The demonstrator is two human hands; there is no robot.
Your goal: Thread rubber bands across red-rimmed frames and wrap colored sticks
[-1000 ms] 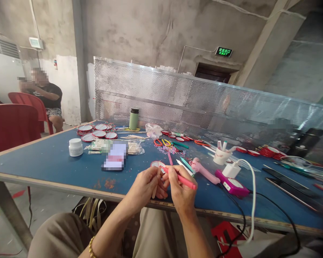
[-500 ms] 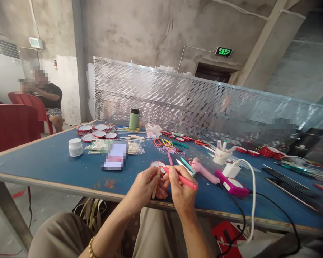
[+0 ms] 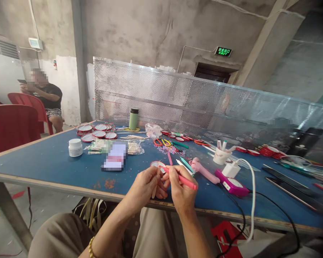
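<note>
Two hands near the blue table's [image 3: 51, 172] front edge: left hand [image 3: 142, 184] pinches a wooden stick [image 3: 153, 192], apparently steadying it beside the pink pen [image 3: 187, 182] gripped, pen-fashion, by right hand [image 3: 183, 191].

I can see plain khaki trousers [image 3: 60, 234], the matte cloth softly creased and rounded over the knee. A bracelet [image 3: 91, 247] of round, shiny gold-coloured beads circles the left forearm. The left hand [image 3: 145, 184] and right hand [image 3: 182, 190] are bare, ungloved.

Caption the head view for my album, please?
Left hand holds a pale stick, right hand a pink pen, at a blue table.
</note>
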